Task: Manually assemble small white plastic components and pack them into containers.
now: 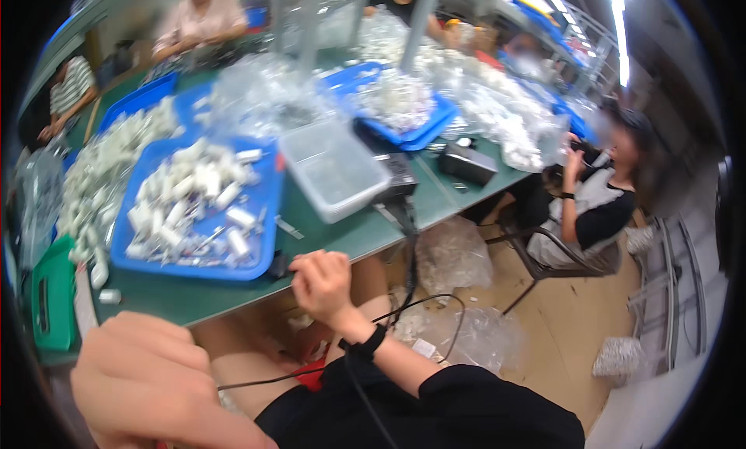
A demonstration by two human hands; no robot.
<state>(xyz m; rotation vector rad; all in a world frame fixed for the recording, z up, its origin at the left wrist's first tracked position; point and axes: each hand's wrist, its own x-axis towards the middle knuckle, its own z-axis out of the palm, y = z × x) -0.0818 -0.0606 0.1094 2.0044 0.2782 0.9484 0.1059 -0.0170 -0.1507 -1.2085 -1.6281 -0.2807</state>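
White tubes [184,187] lie heaped in the blue tray [194,272] on the green table [177,297], in front of us and left of centre, with neither hand on them. Going from the left, we see a green bin [53,293] near the table's edge, then a loose white piece [110,296] outside the tray. Our left hand [148,371] is at the lower left, its fingers curled; the palm is hidden, so we cannot tell whether it holds anything. Next come the tubes, mixed with smaller bits too blurred to name. Our right hand [322,284], a dark band [365,344] at its wrist, is just outside the tray's near right corner, fingers bent; we cannot tell whether it closes on something. By its fingertips is a small black object [278,265], touching or apart we cannot say. Further right sits a clear box [357,196]. To work well here, we judge that a light touch suits such round pieces, which could roll; we would keep our forearms off the tray's rim
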